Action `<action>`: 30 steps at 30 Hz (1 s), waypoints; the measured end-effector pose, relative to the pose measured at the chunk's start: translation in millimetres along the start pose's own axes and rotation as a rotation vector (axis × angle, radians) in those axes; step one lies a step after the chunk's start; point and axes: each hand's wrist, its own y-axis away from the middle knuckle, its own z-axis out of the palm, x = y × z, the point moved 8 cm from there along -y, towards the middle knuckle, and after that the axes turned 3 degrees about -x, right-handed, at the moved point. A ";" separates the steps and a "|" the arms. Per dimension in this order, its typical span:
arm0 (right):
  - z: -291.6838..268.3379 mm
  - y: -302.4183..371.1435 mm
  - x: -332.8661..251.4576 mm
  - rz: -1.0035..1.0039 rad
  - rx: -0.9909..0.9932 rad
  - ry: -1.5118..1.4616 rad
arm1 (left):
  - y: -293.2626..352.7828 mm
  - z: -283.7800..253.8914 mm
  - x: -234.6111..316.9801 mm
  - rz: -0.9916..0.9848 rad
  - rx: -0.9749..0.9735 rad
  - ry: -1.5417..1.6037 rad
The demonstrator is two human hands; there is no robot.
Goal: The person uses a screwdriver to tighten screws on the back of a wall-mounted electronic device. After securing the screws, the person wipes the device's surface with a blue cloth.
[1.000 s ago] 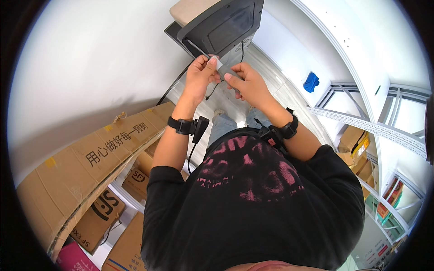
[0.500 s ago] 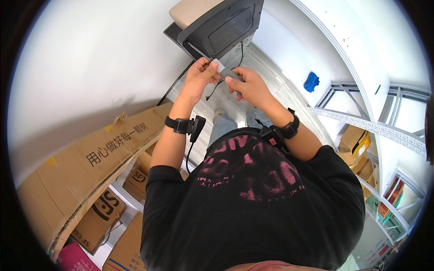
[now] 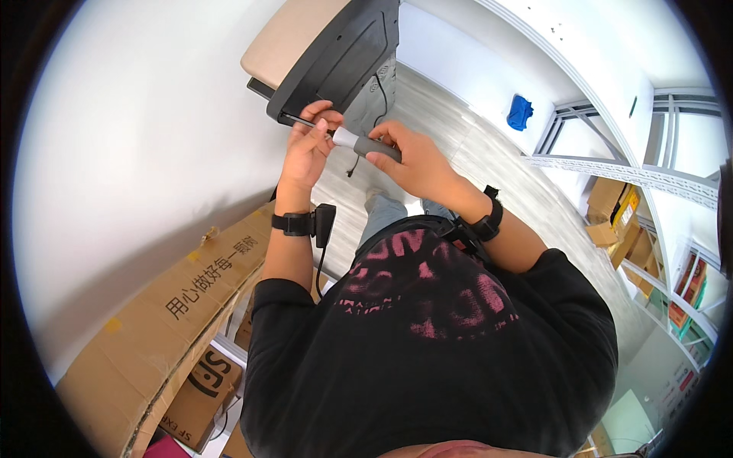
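Observation:
My right hand (image 3: 416, 156) is wrapped round the grey handle of a screwdriver (image 3: 376, 149). The tool has a white collar and a long thin metal shaft. My left hand (image 3: 304, 151) is at the shaft just ahead of the collar, thumb and fingers curled about it. The shaft's end reaches the near left corner of a dark grey ribbed panel (image 3: 353, 61). This panel is the underside or back of a beige, padded-looking piece (image 3: 294, 34). Whether a screw sits at the tip is too small to make out.
A black cable (image 3: 384, 95) hangs beside the panel, its plug near the floor. Along the white wall at left lies a long cardboard box (image 3: 153, 328), with another carton (image 3: 200, 393) below. White metal shelving (image 3: 626, 172) with boxes stands at right, near a blue bag-like item (image 3: 520, 112).
The screwdriver has swung flatter, its shaft now along the panel's corner. My left hand has moved from the collar to the shaft. The panel sits further left in view.

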 end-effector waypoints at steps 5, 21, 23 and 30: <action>12.8 -6.3 16.1 0.117 -0.115 -0.121 | 2.3 -27.2 21.7 0.130 0.141 0.016; -83.7 54.5 97.8 0.253 0.223 -0.493 | -72.9 63.9 -58.7 -0.147 -0.086 -0.032; -118.4 74.0 114.9 0.216 0.342 -0.514 | -101.7 98.0 -84.1 -0.206 -0.130 -0.044; -240.1 136.6 184.7 0.273 0.743 -0.802 | -194.7 240.4 -155.2 -0.304 -0.293 -0.207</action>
